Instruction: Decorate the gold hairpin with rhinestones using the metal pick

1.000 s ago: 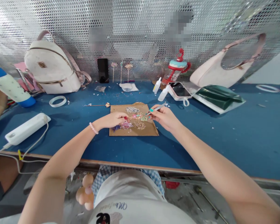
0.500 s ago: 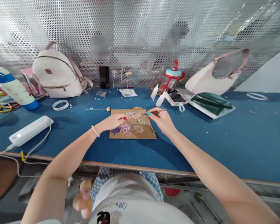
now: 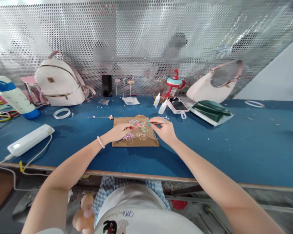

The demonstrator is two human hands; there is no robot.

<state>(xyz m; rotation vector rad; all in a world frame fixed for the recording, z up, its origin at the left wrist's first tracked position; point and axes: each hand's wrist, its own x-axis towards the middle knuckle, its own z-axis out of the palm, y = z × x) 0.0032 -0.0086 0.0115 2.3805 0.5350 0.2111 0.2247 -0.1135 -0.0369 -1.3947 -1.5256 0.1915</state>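
Note:
My left hand (image 3: 120,131) is closed in a pinch over the left part of a cardboard sheet (image 3: 151,140); what its fingertips hold is too small to make out. Opposite it, my right hand (image 3: 164,130) grips a pair of tweezers (image 3: 157,123), whose tip points left toward the left fingertips. On the cardboard lie loose piles of small beads: pink-purple beads (image 3: 129,136), peach beads (image 3: 141,136), green beads (image 3: 144,129) and pale beads (image 3: 133,122). Some brightly coloured bits sit between the two hands.
Behind the cardboard lies a stick with a gold ornament (image 3: 110,117). Two glue bottles (image 3: 162,107) stand near a phone (image 3: 177,104). Further out are a backpack (image 3: 60,83), a white power strip (image 3: 30,139), a tape roll (image 3: 62,113), a green packet (image 3: 211,111) and a handbag (image 3: 207,89).
The right hand with the tweezers has come closer to the left hand. My view has shifted slightly, so the whole bench appears moved a little left and down.

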